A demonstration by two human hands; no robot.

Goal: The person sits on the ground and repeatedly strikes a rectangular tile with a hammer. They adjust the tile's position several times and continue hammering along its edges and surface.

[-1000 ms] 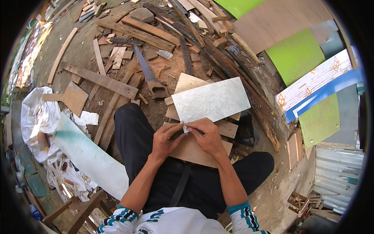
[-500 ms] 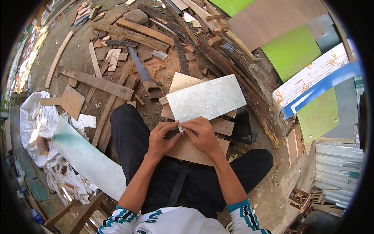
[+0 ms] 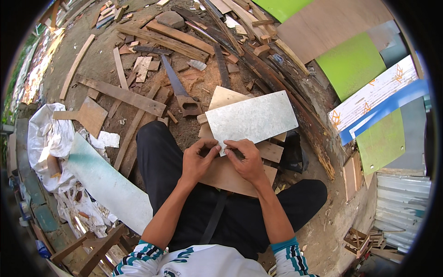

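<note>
A flat silvery metal sheet (image 3: pixel 253 117) lies slanted over a stack of wooden boards in front of me, its near left corner between my two hands. My left hand (image 3: pixel 199 159) has its thumb and forefinger pinched together just left of that corner; whatever is in the pinch is too small to make out. From the other side, the bent thumb and fingers of my right hand (image 3: pixel 245 160) close on the corner of the sheet. Below the sheet, a light wooden board (image 3: pixel 230 177) rests by my lap, and another pale board (image 3: pixel 224 98) sticks out behind.
A handsaw (image 3: pixel 187 104) lies beyond my left knee among scattered wood offcuts. Long dark timbers (image 3: pixel 277 83) run diagonally on the right. A curved pale sheet (image 3: pixel 110 184) and a white sack (image 3: pixel 46 134) lie at left. Painted panels (image 3: pixel 350 64) stand at far right.
My fingertips have drawn slightly apart, so the sheet's corner now shows between them. The whole scene has shifted a little right and down in view.
</note>
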